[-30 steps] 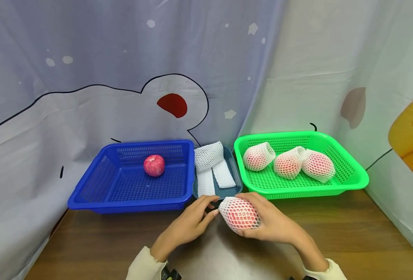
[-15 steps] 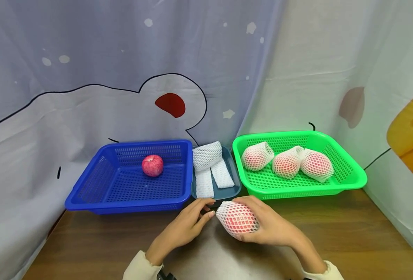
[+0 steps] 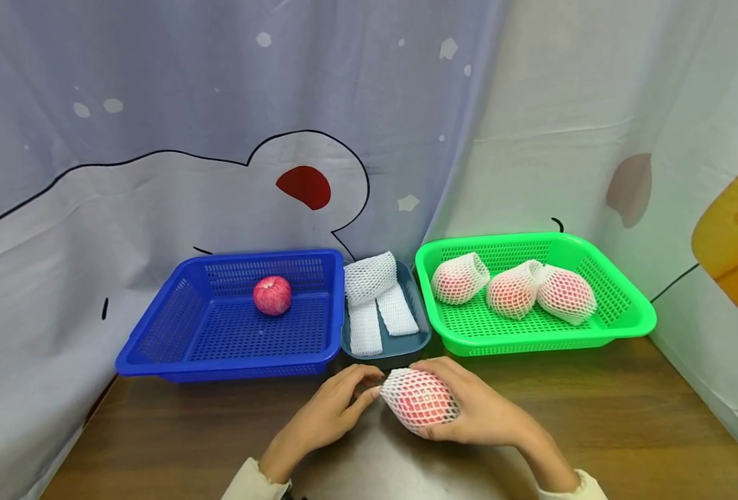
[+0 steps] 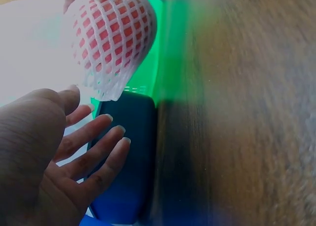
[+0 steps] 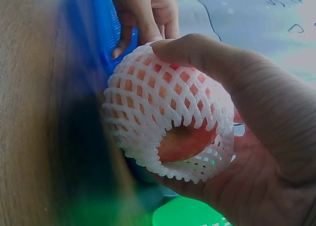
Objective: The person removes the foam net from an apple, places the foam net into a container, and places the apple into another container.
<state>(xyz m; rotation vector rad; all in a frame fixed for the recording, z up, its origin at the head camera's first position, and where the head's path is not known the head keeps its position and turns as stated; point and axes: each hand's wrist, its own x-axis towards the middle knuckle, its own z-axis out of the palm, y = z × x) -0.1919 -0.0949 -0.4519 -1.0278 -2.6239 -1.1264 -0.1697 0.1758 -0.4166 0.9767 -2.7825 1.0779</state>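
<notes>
In the head view my right hand (image 3: 484,410) grips a red apple in a white foam net (image 3: 421,399), held low over the table's front middle. Fingers and thumb wrap its right side. The right wrist view shows the net's open end, with bare apple skin (image 5: 185,142) inside. My left hand (image 3: 328,410) is close to the net's left end, its fingers loosely bent and spread. In the left wrist view its thumb (image 4: 69,97) lies close to the net's gathered tip; whether they touch I cannot tell.
A blue basket (image 3: 156,340) at left holds one bare apple (image 3: 272,296). A small grey-blue tray (image 3: 415,305) in the middle holds several foam nets (image 3: 370,278). At right, a green basket (image 3: 531,344) contains 3 netted apples (image 3: 567,293). A curtain hangs behind.
Both hands and the netted apple have shifted slightly towards me and to the left. The right hand keeps its grip, and the baskets' contents are unchanged.
</notes>
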